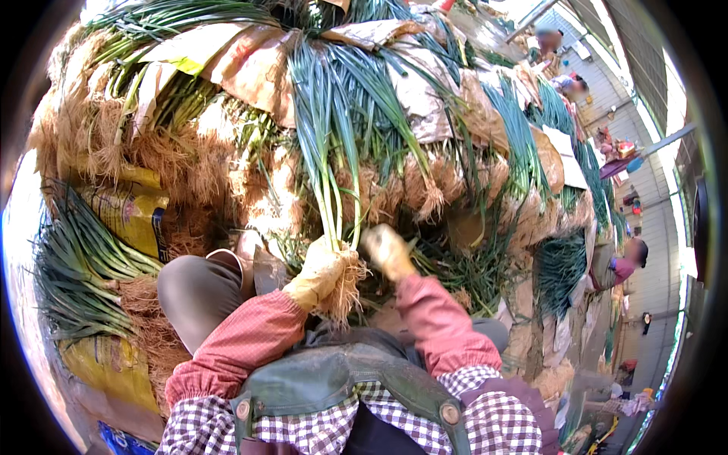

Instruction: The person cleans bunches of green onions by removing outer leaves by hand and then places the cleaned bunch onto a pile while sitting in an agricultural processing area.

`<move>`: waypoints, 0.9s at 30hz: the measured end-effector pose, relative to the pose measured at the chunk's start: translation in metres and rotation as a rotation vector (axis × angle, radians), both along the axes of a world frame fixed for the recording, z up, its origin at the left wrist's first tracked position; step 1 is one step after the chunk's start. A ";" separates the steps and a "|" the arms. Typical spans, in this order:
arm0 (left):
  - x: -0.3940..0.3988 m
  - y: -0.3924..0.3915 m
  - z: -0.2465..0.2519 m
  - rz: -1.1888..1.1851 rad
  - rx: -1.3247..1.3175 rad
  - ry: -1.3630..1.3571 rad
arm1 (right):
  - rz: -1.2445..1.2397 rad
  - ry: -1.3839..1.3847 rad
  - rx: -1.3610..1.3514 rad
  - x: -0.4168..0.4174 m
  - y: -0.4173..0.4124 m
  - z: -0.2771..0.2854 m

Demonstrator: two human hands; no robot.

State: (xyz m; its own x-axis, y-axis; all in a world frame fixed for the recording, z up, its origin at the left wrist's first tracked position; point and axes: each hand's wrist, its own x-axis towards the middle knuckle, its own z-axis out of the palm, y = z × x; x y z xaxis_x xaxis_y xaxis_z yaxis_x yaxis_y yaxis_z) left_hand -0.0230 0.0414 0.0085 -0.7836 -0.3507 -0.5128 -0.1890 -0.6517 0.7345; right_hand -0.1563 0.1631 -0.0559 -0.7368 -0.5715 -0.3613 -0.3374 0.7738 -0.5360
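My left hand (pixel 318 272), in a yellowish glove, is closed around a few green onions (pixel 329 196) just above their roots. Their pale stems run upward, away from me, and the long green leaves rest against the pile. A tuft of stringy tan roots (pixel 344 290) hangs below the fist on its right side. My right hand (pixel 389 251), gloved likewise and blurred, is just to the right of these stems. Its fingers look curled, but whether they grip anything cannot be made out. Loose green leaves and trimmings (pixel 466 267) lie beyond and to the right of it.
A long heap of green onions (pixel 364 114), roots towards me, stretches across the front, partly covered by paper and sacking (pixel 256 71). At left, more onions (pixel 85 267) lie on yellow printed sacks (pixel 122 213). Several people, one in a pinkish top (pixel 623 267), are farther off at right.
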 end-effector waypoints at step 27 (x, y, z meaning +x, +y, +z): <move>-0.012 -0.002 0.017 -0.202 0.309 0.212 | -0.959 -0.003 -0.674 -0.080 0.214 0.060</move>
